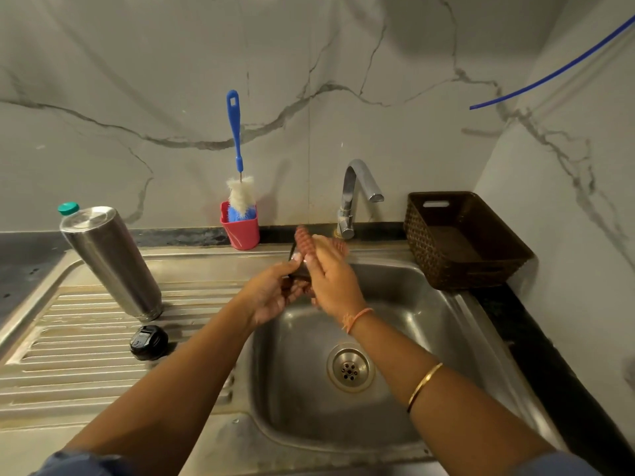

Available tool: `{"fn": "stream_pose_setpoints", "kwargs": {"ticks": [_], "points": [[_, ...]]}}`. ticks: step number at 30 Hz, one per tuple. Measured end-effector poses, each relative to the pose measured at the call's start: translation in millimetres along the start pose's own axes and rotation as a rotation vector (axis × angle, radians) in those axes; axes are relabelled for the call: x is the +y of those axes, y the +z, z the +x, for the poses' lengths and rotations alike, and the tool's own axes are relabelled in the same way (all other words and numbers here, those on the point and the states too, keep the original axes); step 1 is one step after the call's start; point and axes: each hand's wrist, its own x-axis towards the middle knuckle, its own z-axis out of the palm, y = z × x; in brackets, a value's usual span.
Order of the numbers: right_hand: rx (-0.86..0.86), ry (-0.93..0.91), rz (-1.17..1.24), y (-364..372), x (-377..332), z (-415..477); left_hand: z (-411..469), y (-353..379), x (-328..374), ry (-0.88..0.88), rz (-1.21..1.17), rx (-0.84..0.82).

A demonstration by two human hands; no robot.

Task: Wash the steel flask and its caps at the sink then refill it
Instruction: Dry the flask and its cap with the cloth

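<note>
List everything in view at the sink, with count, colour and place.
sink: one, steel, drainboard on its left
steel flask: one, silver, upright on the drainboard
cap: one, black, on the drainboard in front of the flask
bottle top: one, green, behind the flask
holder: one, red, at the sink's back edge
bottle brush: one, blue handle, in the holder
tap: one, chrome, behind the sink
basket: one, brown, right of the tap
tube: one, blue, upper right
scrubber: one, reddish, blurred
dark item: one, blurred
left hand: grips the dark item
right hand: against the scrubber, grip unclear
</note>
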Motion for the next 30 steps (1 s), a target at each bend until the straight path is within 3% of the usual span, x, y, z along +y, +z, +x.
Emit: {"fn": "stream_pose_setpoints", "kwargs": {"ticks": [4, 7, 9, 11, 14, 17, 21, 25, 30], "points": [[-0.075, 0.585, 0.669, -13.5, -0.5, 18.3, -8.8, 10.7, -6.1, 0.15, -0.006, -0.04], [-0.047, 0.783, 0.914, -7.4, -5.2, 15.9, -7.5, 17.0, -7.2, 0.39, 0.333, 0.167], [0.073, 0.776, 0.898, -0.1, -8.9, 15.8, -2.4, 16.6, -9.0, 0.528, 0.571, 0.281], [0.152, 0.698, 0.763, 3.0, -14.3, 13.0, 4.5, 13.3, -10.7, 0.594, 0.658, 0.353], [0.21, 0.451, 0.453, 7.8, -15.6, 7.1, 9.2, 9.4, -14.0, 0.573, 0.768, 0.387], [0.198, 0.337, 0.43, 1.3, -14.0, 5.1, 3.7, 7.2, -14.8, 0.501, 0.639, 0.284], [0.014, 0.571, 0.675, -13.6, -4.0, 6.2, -4.7, 7.7, -12.0, 0.364, 0.244, 0.155], [-0.024, 0.522, 0.406, -12.4, 2.2, 3.0, -3.5, -3.8, -17.5, 0.316, 0.216, 0.099], [0.022, 0.378, 0.077, -7.1, 8.2, 1.7, -6.4, -27.2, -30.1, 0.283, 0.393, 0.31]]}}
